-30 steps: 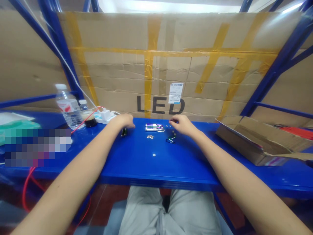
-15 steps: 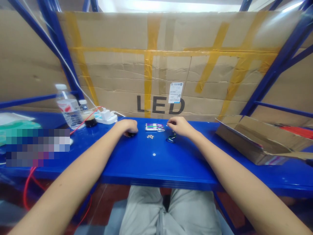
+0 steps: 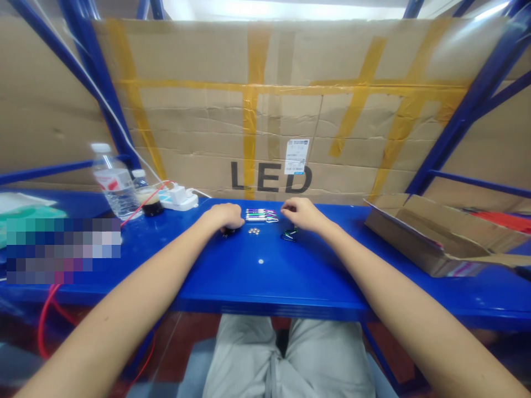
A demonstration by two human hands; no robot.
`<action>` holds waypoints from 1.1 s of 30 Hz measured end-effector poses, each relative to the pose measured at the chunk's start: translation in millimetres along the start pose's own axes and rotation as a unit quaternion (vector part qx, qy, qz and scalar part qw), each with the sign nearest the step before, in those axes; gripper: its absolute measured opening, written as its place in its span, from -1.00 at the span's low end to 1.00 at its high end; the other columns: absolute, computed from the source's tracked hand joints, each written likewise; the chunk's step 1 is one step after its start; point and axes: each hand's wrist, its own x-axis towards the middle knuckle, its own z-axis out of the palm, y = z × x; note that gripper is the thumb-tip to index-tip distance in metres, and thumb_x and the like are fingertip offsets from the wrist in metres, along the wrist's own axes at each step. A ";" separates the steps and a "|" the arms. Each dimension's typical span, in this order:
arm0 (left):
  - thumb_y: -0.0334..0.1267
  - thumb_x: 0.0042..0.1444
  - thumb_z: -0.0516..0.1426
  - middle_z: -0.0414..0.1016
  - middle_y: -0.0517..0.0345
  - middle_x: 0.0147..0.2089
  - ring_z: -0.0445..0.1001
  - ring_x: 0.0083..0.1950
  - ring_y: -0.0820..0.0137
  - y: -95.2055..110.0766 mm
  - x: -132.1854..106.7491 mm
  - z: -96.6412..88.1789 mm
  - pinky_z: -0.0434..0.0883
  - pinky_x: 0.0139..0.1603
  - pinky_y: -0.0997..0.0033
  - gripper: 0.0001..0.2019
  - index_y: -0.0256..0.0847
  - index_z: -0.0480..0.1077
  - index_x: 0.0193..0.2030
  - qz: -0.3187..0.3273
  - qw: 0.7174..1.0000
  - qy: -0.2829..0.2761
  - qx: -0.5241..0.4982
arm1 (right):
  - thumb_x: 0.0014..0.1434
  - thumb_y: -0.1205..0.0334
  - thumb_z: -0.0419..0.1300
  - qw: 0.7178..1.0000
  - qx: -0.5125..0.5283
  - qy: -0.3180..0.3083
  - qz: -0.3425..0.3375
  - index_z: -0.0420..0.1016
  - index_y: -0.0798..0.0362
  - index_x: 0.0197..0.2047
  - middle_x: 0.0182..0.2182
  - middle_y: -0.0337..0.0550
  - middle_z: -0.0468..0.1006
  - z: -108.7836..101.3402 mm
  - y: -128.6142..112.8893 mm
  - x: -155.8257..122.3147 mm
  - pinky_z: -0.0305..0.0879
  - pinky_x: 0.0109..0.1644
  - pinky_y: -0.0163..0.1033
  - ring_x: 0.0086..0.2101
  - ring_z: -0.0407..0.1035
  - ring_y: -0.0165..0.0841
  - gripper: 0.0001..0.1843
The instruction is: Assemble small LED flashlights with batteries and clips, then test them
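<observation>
Both my arms reach over the blue bench (image 3: 265,276). My left hand (image 3: 226,215) is curled, fingers down, over a small dark object (image 3: 227,232) that shows only at its lower edge. My right hand (image 3: 299,213) is pinched closed just right of a row of small purple and silver keychain lights (image 3: 261,215); what it pinches is too small to name. A green carabiner clip (image 3: 289,234) lies under its fingers. Several small silver discs (image 3: 254,231) sit between my hands, and one lone white disc (image 3: 260,261) lies nearer me.
A water bottle (image 3: 114,182), a dark cup (image 3: 150,201) and a white power strip (image 3: 179,197) with red and white cables stand at the left. An open cardboard box (image 3: 440,235) lies at the right. A taped cardboard sheet marked LED (image 3: 269,110) backs the bench.
My left hand slid right and came down over the small dark object that earlier lay beside it. My right hand shifted slightly left toward the row of lights.
</observation>
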 end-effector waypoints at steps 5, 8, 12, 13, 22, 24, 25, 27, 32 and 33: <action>-0.04 0.03 0.17 0.61 -0.22 -0.22 0.58 -0.15 0.08 -4.5 9.7 0.8 0.43 -0.18 0.27 -0.68 -0.26 0.51 -0.23 0.020 0.996 0.086 -0.030 | 0.19 0.32 0.14 1.000 0.025 0.006 0.008 0.60 0.13 -0.31 -0.38 -0.12 0.61 -0.5 -2.4 -0.2 0.24 -0.28 -0.27 -0.38 0.41 -0.35 -0.81; -0.09 0.07 0.15 0.59 -0.05 -0.31 0.53 -0.28 0.26 1.2 8.0 0.3 0.38 -0.29 0.37 -0.77 -0.24 0.45 -0.36 0.107 0.976 0.115 -0.152 | 0.17 0.27 0.17 0.998 0.068 0.005 0.014 0.60 0.13 -0.32 -0.40 -0.13 0.61 -0.7 -7.5 -1.0 0.26 -0.29 -0.28 -0.38 0.41 -0.35 -0.81; -0.19 0.15 0.13 0.46 0.17 -0.52 0.41 -0.49 0.47 18.5 -0.8 3.3 0.36 -0.39 0.45 -0.84 -0.23 0.35 -0.36 0.247 0.890 0.113 -0.366 | 0.11 0.09 0.27 0.981 0.187 -0.034 0.030 0.59 0.15 -0.25 -0.43 -0.16 0.58 1.2 -16.3 -2.6 0.25 -0.40 -0.31 -0.45 0.37 -0.40 -0.72; -0.21 0.16 0.14 0.46 0.17 -0.51 0.42 -0.49 0.48 22.2 -2.1 5.0 0.36 -0.39 0.46 -0.86 -0.24 0.34 -0.34 0.261 0.874 0.106 -0.395 | 0.09 0.09 0.28 0.975 0.213 -0.047 0.038 0.58 0.15 -0.23 -0.44 -0.17 0.58 2.2 -17.9 -2.9 0.23 -0.44 -0.33 -0.47 0.36 -0.42 -0.71; -0.31 0.18 0.18 0.54 0.11 -0.45 0.54 -0.41 0.42 25.3 5.1 17.2 0.47 -0.32 0.40 -0.90 -0.29 0.35 -0.25 0.295 0.838 0.061 -0.455 | 0.01 0.14 0.31 0.957 0.275 -0.084 0.028 0.53 0.15 -0.28 -0.44 -0.18 0.57 9.5 -22.9 -4.8 0.25 -0.42 -0.34 -0.48 0.38 -0.43 -0.74; -0.32 0.16 0.18 0.56 0.09 -0.43 0.56 -0.39 0.42 24.6 4.7 16.1 0.48 -0.28 0.39 -0.90 -0.30 0.36 -0.24 0.296 0.839 0.048 -0.454 | 0.02 0.13 0.29 0.959 0.268 -0.088 0.024 0.51 0.14 -0.32 -0.44 -0.18 0.57 10.1 -23.8 -5.1 0.26 -0.39 -0.33 -0.49 0.37 -0.43 -0.76; -0.31 0.15 0.19 0.57 0.08 -0.42 0.56 -0.38 0.42 23.4 4.6 15.1 0.48 -0.28 0.38 -0.88 -0.30 0.37 -0.22 0.295 0.844 0.039 -0.446 | 0.03 0.14 0.27 0.962 0.257 -0.087 0.023 0.50 0.13 -0.34 -0.46 -0.19 0.56 10.4 -23.9 -5.1 0.26 -0.39 -0.33 -0.49 0.37 -0.43 -0.79; -0.27 0.13 0.20 0.58 0.07 -0.39 0.56 -0.36 0.40 18.4 5.3 12.3 0.47 -0.28 0.39 -0.83 -0.30 0.40 -0.18 0.290 0.867 0.030 -0.404 | 0.04 0.19 0.25 0.970 0.228 -0.083 0.022 0.46 0.11 -0.37 -0.50 -0.23 0.53 11.2 -23.3 -5.0 0.25 -0.40 -0.33 -0.49 0.37 -0.42 -0.85; -0.32 -0.04 0.21 0.61 0.14 -0.32 0.52 -0.30 0.38 1.1 7.8 6.7 0.36 -0.31 0.47 -0.83 -0.21 0.53 -0.25 0.263 0.946 0.048 -0.182 | -0.01 0.37 0.19 0.984 0.156 -0.082 0.012 0.41 0.08 -0.40 -0.50 -0.24 0.52 13.4 -21.8 -5.8 0.24 -0.38 -0.34 -0.46 0.39 -0.39 -0.96; -0.32 -0.05 0.21 0.61 0.14 -0.30 0.52 -0.29 0.37 -0.6 7.3 6.2 0.36 -0.31 0.47 -0.81 -0.19 0.55 -0.25 0.256 0.952 0.038 -0.162 | -0.02 0.39 0.18 0.986 0.144 -0.085 0.010 0.40 0.08 -0.41 -0.50 -0.24 0.51 13.7 -22.1 -6.1 0.23 -0.38 -0.34 -0.45 0.38 -0.39 -0.95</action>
